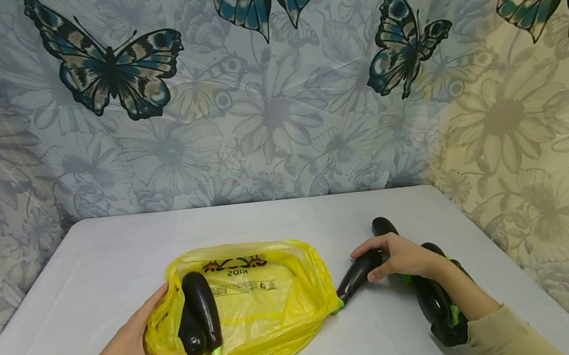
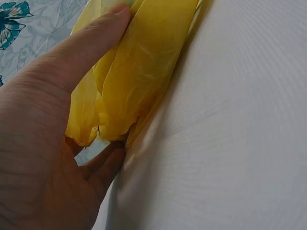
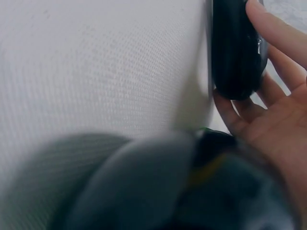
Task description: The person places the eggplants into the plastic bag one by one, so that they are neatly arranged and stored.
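Note:
A yellow plastic bag (image 1: 284, 325) lies spread wide on the white table, and two dark eggplants (image 1: 205, 312) rest in its left part. My left hand (image 1: 140, 340) holds the bag's left end, thumb on one side and fingers on the other, as the left wrist view also shows. In my right hand (image 1: 398, 255) is another eggplant (image 1: 354, 277), gripped near its rounded end between thumb and fingers. Its green stem end points left and touches or nearly touches the bag's right edge. The right wrist view shows this eggplant's rounded end (image 3: 237, 62) against my fingers.
Several more eggplants (image 1: 432, 299) lie under and beside my right forearm, and the tip of one (image 1: 382, 226) shows behind that hand. Behind the white table (image 1: 246, 217) hangs a cloth with butterflies and flowers.

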Demonstrator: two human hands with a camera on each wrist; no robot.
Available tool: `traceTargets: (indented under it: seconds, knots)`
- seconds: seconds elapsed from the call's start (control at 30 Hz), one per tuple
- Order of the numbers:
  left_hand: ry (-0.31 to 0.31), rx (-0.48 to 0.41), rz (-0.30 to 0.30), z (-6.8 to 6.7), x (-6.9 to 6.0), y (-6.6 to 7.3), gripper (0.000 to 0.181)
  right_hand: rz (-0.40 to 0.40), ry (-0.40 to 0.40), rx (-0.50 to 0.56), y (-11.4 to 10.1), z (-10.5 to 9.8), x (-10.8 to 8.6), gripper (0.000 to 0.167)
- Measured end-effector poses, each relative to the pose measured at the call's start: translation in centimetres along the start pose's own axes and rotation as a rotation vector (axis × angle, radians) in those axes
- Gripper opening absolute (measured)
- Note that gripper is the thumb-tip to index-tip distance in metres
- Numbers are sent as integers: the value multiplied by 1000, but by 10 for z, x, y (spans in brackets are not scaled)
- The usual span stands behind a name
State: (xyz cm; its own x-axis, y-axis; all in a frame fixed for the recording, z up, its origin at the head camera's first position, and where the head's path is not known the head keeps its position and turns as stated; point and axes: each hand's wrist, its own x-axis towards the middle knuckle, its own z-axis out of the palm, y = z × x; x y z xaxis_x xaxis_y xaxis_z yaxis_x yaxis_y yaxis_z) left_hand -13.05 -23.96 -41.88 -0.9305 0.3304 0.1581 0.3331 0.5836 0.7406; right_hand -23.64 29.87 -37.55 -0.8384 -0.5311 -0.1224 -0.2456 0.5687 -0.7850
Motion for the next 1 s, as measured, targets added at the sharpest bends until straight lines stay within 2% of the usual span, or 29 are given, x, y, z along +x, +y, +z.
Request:
traceTargets:
  seconds: [0.67,1.0]
  knots:
    - [-6,-2,3,1,3,-1,123,-33,22,-57,-7,-7,-7,46]
    - [2,21,-8,-1,1,0,123,-19,80,-70,-21,-8,-10,47]
